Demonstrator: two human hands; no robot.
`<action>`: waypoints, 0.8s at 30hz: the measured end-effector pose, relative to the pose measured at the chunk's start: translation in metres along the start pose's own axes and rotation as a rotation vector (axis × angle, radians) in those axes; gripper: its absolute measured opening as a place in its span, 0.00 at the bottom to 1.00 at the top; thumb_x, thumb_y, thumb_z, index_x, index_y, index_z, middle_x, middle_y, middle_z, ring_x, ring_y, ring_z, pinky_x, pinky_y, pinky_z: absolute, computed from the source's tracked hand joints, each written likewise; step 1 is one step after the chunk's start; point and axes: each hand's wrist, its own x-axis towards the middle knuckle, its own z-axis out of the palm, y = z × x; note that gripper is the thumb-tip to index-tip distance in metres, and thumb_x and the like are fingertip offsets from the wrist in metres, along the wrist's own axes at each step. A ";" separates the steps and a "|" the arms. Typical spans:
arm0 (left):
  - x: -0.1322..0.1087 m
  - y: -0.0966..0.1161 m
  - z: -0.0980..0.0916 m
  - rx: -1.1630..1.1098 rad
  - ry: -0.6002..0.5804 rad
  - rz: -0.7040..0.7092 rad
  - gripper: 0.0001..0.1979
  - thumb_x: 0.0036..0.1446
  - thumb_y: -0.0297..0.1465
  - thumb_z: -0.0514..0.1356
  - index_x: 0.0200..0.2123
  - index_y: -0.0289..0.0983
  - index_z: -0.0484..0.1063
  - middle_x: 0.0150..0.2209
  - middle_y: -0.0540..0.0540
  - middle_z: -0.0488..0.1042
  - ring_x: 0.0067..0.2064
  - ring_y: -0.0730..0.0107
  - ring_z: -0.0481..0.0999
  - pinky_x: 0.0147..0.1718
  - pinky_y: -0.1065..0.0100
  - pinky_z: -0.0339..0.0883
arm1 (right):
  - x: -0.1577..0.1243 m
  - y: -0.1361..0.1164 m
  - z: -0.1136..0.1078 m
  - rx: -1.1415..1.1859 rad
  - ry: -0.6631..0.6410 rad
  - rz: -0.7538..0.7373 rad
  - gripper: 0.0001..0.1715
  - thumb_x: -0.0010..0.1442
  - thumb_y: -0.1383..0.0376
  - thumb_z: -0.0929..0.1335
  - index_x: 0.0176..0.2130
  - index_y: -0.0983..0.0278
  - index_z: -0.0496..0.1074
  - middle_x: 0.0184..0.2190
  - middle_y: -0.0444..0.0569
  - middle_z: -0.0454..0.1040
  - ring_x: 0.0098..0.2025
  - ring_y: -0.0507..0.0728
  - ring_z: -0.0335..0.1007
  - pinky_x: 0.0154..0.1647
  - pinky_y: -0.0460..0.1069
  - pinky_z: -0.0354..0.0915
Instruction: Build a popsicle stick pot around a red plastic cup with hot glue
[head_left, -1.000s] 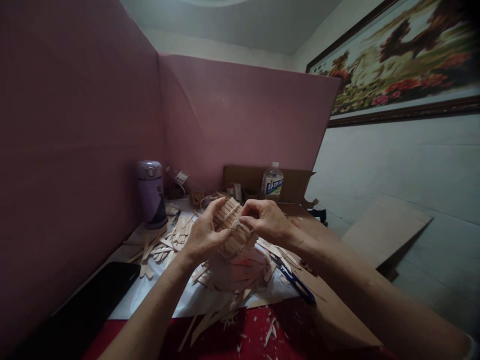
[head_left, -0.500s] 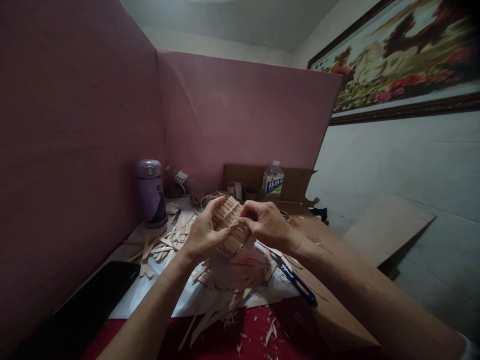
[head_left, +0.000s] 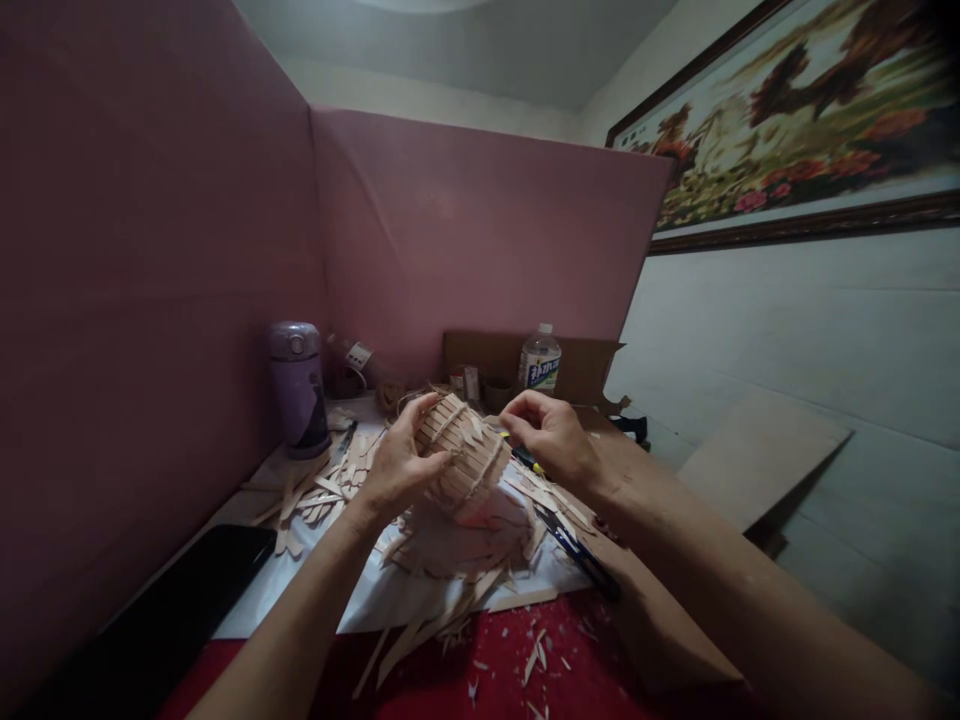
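My left hand [head_left: 405,455] grips a small barrel-shaped piece [head_left: 469,450] made of wooden sticks set side by side, with cord bands around it. It is tilted above the table, thumb on the near side and fingers at the top left. Small pale wood chips show on its outer face. To its right, apart from it, my right hand [head_left: 551,435] is closed in a pinch on what looks like a small wood sliver [head_left: 492,421]. Beneath lies a whitish rounded thing [head_left: 472,540], partly hidden, with wood scraps about it.
Loose wooden sticks [head_left: 300,500] lie at left beside a purple flask [head_left: 298,390] and a black phone-like slab [head_left: 172,610]. Blue-handled snips [head_left: 589,560] lie at right. A clear bottle [head_left: 541,360] stands behind, before a cardboard piece [head_left: 592,365]. Shavings cover the red cloth [head_left: 510,660].
My right hand has moved off the barrel-shaped piece to the right, uncovering its stick face and lower cord band. The left hand keeps its grip.
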 end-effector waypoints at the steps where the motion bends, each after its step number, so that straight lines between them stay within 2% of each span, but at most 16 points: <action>1: 0.000 0.000 0.000 0.002 0.003 -0.004 0.36 0.40 0.29 0.65 0.55 0.32 0.59 0.54 0.34 0.68 0.57 0.51 0.67 0.56 0.52 0.61 | -0.003 0.004 -0.004 -0.030 0.016 0.027 0.07 0.55 0.66 0.65 0.27 0.64 0.70 0.21 0.43 0.70 0.25 0.52 0.65 0.28 0.46 0.59; 4: 0.001 -0.002 0.000 0.001 0.012 -0.008 0.36 0.40 0.30 0.65 0.55 0.33 0.59 0.54 0.35 0.69 0.57 0.51 0.68 0.56 0.53 0.61 | -0.014 0.021 -0.015 -0.176 -0.025 0.114 0.10 0.57 0.68 0.62 0.31 0.63 0.72 0.25 0.46 0.74 0.28 0.54 0.68 0.30 0.47 0.59; 7: 0.002 -0.003 0.000 0.008 0.023 -0.008 0.35 0.40 0.30 0.64 0.54 0.33 0.60 0.53 0.36 0.69 0.55 0.53 0.69 0.55 0.55 0.63 | -0.030 0.038 -0.019 -0.388 -0.087 0.119 0.10 0.57 0.69 0.63 0.31 0.62 0.75 0.31 0.49 0.78 0.33 0.56 0.71 0.33 0.48 0.60; 13: 0.003 -0.001 -0.001 -0.026 0.052 -0.039 0.37 0.37 0.31 0.66 0.54 0.32 0.60 0.51 0.36 0.70 0.55 0.52 0.69 0.54 0.54 0.62 | -0.056 0.061 -0.004 -0.752 -0.152 0.058 0.12 0.59 0.70 0.63 0.35 0.62 0.76 0.34 0.52 0.78 0.37 0.59 0.72 0.36 0.50 0.59; 15: 0.004 0.000 -0.001 -0.064 0.059 -0.040 0.37 0.36 0.31 0.66 0.53 0.32 0.61 0.51 0.36 0.70 0.55 0.51 0.69 0.55 0.54 0.61 | -0.058 0.063 0.002 -0.729 -0.134 0.007 0.11 0.61 0.69 0.63 0.36 0.63 0.76 0.37 0.53 0.77 0.42 0.61 0.70 0.42 0.52 0.61; 18: 0.004 -0.001 0.000 -0.090 0.072 -0.044 0.37 0.35 0.30 0.66 0.52 0.32 0.61 0.51 0.36 0.70 0.55 0.49 0.68 0.55 0.53 0.60 | -0.057 0.058 0.012 -0.530 -0.028 -0.059 0.12 0.62 0.66 0.64 0.45 0.65 0.72 0.45 0.55 0.74 0.49 0.62 0.67 0.50 0.56 0.62; 20: 0.005 -0.002 -0.001 -0.092 0.068 -0.053 0.37 0.36 0.30 0.66 0.52 0.32 0.61 0.50 0.36 0.70 0.53 0.49 0.70 0.54 0.53 0.61 | -0.055 0.052 0.020 -0.380 0.030 -0.102 0.23 0.59 0.63 0.67 0.53 0.65 0.66 0.50 0.56 0.70 0.54 0.62 0.64 0.55 0.57 0.61; 24: 0.004 -0.005 -0.003 -0.105 0.068 -0.050 0.37 0.36 0.30 0.67 0.52 0.33 0.61 0.50 0.36 0.71 0.53 0.50 0.70 0.53 0.54 0.62 | -0.053 0.044 0.045 -0.225 0.052 -0.124 0.53 0.46 0.57 0.75 0.64 0.62 0.51 0.62 0.58 0.56 0.65 0.67 0.51 0.63 0.63 0.53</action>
